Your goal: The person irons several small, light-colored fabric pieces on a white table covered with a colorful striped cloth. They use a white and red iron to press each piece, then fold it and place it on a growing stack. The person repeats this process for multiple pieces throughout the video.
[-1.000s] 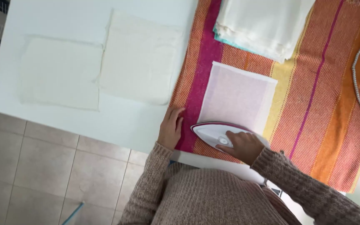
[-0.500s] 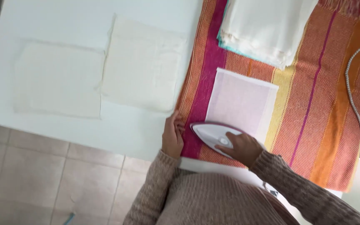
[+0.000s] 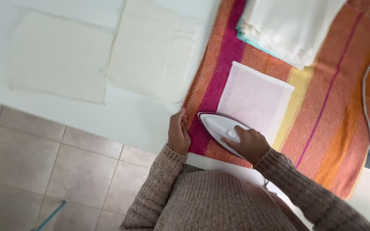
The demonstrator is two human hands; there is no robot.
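— What is found around the iron (image 3: 219, 128)?
— Two cloths (image 3: 153, 53) on the table (image 3: 125, 119), a folded stack (image 3: 287, 23), a cord (image 3: 367, 102).
— And the iron?
— It is gripped by the right hand (image 3: 247, 145), fingers closed round the handle, on the striped blanket (image 3: 330, 107) at the white square's (image 3: 253, 98) near edge; its tip is pointed left, long axis slanted. The blanket edge is pressed by the left hand (image 3: 178, 137), fingers flat.

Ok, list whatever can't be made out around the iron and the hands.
- Iron, head view: handle and rear hidden by the right hand.
- Folded white stack: far part cut off by the top edge.
- Cord: both ends cut off by the right edge.
- Left hand: palm hidden; fingers curled on the striped cloth.
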